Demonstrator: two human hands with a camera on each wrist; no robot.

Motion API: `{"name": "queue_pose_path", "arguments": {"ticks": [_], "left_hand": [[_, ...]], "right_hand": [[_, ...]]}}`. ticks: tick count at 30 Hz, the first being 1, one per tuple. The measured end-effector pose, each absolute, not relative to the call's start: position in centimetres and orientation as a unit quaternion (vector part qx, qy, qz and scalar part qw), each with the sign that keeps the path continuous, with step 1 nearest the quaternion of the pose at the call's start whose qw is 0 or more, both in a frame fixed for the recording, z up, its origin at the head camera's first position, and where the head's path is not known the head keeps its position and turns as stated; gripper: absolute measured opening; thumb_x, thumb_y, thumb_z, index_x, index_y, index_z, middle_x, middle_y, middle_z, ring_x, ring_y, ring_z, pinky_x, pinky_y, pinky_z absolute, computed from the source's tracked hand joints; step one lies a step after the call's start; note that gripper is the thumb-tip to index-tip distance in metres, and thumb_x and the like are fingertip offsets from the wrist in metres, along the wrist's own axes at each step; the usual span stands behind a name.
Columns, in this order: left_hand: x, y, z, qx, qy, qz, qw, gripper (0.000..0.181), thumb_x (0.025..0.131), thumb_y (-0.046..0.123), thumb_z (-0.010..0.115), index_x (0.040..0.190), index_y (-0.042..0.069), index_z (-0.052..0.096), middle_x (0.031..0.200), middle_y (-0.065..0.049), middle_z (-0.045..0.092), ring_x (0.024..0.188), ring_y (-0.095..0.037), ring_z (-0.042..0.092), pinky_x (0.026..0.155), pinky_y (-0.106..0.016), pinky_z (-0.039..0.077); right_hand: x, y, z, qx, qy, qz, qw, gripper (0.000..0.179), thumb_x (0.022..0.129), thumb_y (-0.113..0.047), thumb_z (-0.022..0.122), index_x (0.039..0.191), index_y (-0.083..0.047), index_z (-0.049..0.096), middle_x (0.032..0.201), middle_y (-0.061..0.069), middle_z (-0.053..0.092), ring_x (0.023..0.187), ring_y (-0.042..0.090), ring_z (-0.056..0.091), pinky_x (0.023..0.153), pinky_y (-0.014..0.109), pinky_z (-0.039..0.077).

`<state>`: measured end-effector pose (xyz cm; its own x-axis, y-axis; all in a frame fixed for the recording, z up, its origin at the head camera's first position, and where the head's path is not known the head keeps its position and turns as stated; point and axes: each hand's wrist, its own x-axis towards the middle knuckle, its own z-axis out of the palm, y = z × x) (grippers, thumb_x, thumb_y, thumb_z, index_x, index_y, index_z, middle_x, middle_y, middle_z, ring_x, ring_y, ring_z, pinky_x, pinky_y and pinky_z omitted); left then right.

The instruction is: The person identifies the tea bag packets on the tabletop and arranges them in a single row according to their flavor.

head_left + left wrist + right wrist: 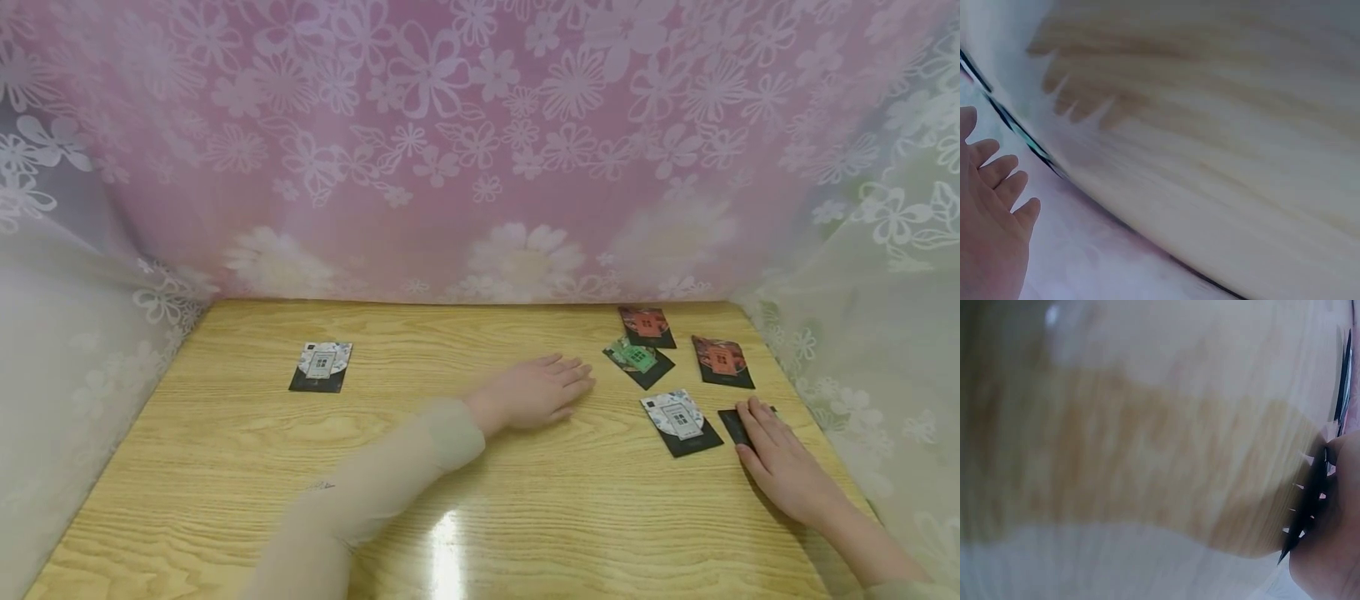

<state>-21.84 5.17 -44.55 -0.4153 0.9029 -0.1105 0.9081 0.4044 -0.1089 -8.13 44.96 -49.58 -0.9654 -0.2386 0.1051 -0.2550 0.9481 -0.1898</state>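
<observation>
Head view: a wood-grained table (480,467) is backed by a pink floral curtain (480,150). At its far left is laid one white-and-black packet (320,367), well apart from the rest. At the right are grouped a red-and-black packet (647,327) near the far edge, a green packet (640,362) partly overlapped by it, a second red packet (722,362) farther right, and a second white packet (681,423) nearer the person. A dark packet (735,429), just right of the latter, is mostly covered by the right hand (783,467), its fingers laid extended over it and close together. The left hand (536,392), slightly blurred, is reached across the table, fingers straight and holding nothing, near the green packet. Left wrist view: the left hand is seen at the lower left edge, fingers parted, its shadow cast separately on the table. Right wrist view: the right hand is shown at the right edge, with the dark packet seen nearly edge-on at its fingers; whether the thumb is pressed against it cannot be told.
</observation>
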Motion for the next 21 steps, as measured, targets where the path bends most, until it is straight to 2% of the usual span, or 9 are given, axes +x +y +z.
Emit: {"name": "queue_pose_path", "arguments": {"ticks": [9, 21], "left_hand": [[-20.3, 10.2, -44.3, 0.55, 0.827, -0.111, 0.011, 0.061, 0.116, 0.045, 0.034, 0.172, 0.023, 0.023, 0.179, 0.001, 0.022, 0.167, -0.016, 0.019, 0.139, -0.035, 0.016], [-18.3, 16.3, -44.2, 0.527, 0.835, -0.158, 0.033, 0.063, 0.116, 0.05, 0.026, 0.173, 0.027, 0.012, 0.18, 0.007, 0.013, 0.167, -0.011, 0.012, 0.138, -0.028, 0.012]], "right_hand": [[-8.1, 44.9, -49.4, 0.13, -0.986, 0.097, 0.044, 0.062, 0.115, -0.015, 0.042, 0.164, 0.014, 0.017, 0.169, 0.041, 0.015, 0.167, 0.038, -0.008, 0.129, 0.021, -0.023], [-8.0, 45.0, -49.7, 0.133, -0.985, 0.1, 0.043, 0.062, 0.115, -0.014, 0.041, 0.164, 0.015, 0.016, 0.169, 0.042, 0.013, 0.166, 0.041, -0.006, 0.129, 0.02, -0.023]]}}
